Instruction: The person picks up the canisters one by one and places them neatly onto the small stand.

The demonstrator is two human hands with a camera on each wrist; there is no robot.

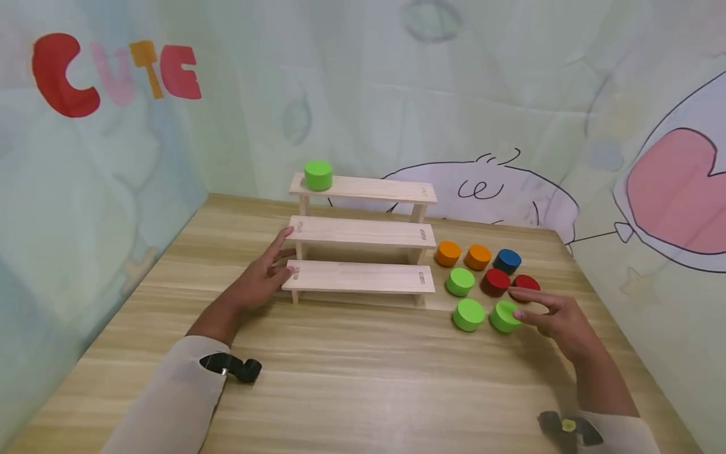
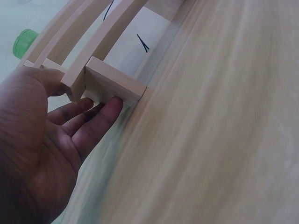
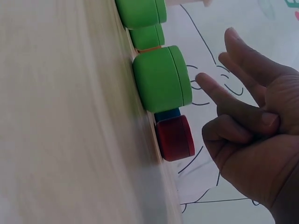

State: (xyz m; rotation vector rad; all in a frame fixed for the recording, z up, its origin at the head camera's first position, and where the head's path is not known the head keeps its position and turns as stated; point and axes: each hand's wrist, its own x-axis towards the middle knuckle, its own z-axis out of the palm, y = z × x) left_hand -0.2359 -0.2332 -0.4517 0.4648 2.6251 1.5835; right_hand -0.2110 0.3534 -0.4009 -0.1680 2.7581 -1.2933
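Observation:
A three-step wooden stand [image 1: 357, 232] stands on the table, with a green round block [image 1: 318, 176] on the left of its top step. My left hand [image 1: 258, 277] holds the stand's left end. In the left wrist view, the thumb lies over a plank end and the fingers touch the side panel [image 2: 114, 81]. My right hand [image 1: 564, 321] hovers at the nearest right green block [image 1: 503, 317], thumb and forefinger spread apart. In the right wrist view, a gap shows between its fingers and that block [image 3: 161, 79].
Right of the stand lie two more green blocks [image 1: 468, 315], two orange blocks [image 1: 449, 253], a blue block [image 1: 507, 261] and two red blocks [image 1: 496, 282]. Printed cloth walls [image 1: 363, 94] border the wood-grain table [image 1: 340, 372] at the back and sides.

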